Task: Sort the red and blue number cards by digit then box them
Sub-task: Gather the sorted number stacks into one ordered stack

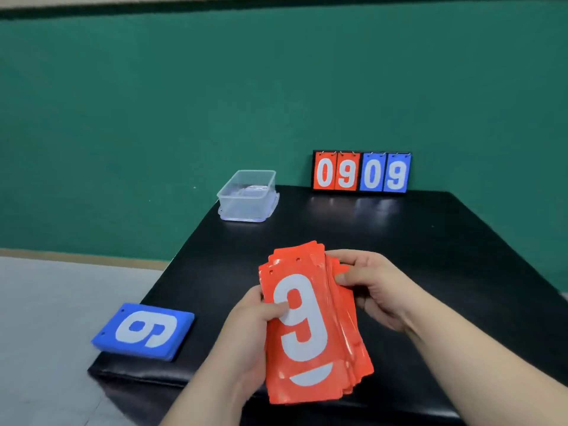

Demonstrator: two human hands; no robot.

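Observation:
A stack of red number cards, a white 9 on top, is held above the near part of the black table. My left hand grips its left edge, thumb across the 9. My right hand pinches the stack's upper right edge. A stack of blue number cards lies on the table's near left corner, a white 9 facing up. A clear plastic box stands open at the table's far left corner, with nothing visible inside.
A small flip scoreboard reading 09 in red and 09 in blue stands at the table's far edge against the green wall. Grey floor lies to the left of the table.

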